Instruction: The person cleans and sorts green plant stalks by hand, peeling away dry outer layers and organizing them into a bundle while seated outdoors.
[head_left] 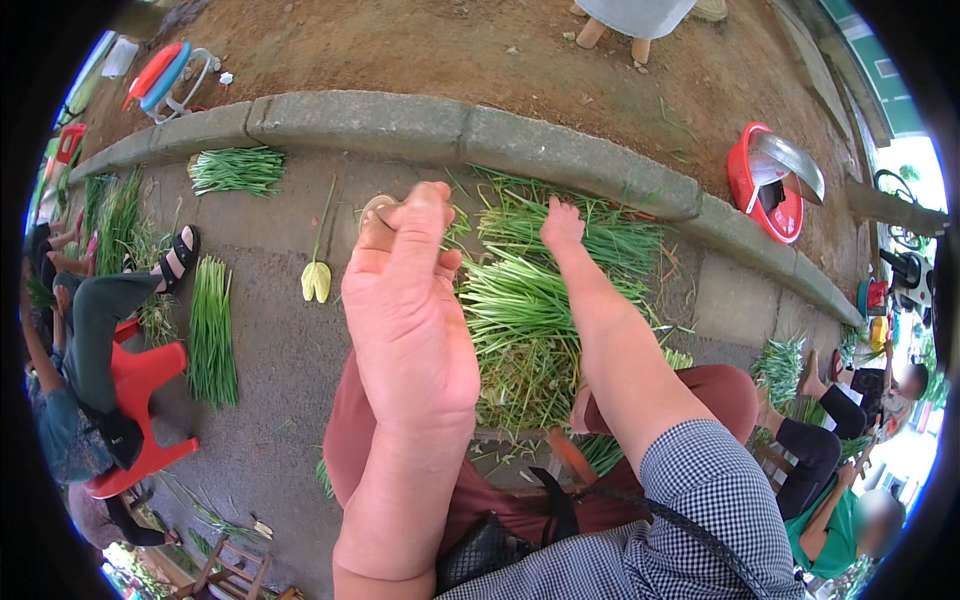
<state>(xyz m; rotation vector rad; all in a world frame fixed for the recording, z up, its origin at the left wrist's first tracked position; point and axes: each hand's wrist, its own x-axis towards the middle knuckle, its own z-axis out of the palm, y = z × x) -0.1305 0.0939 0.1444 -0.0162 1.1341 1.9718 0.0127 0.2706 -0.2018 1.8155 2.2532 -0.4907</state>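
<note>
Close before me rises my left hand [412,310], its fingers curled closed. A tan, rounded piece [378,208] shows at its fingertips, but what the hand holds is hidden. Farther forward and to the right, my right hand [563,225] reaches down into a heap of long green chives [620,240], its fingers bent onto the stalks. Nearer to me lie paler chive stalks [515,300], spread out in a thick bunch. Below these is a pile of yellowish trimmings [530,385], between my legs.
A stone kerb [370,120] curves across the far side. Tidy chive bundles [212,335] lie at left, with a yellow flower-like piece [316,281] nearby. A red basin [750,180] holds a metal bowl. People sit at both sides, one on a red plastic stool [145,400].
</note>
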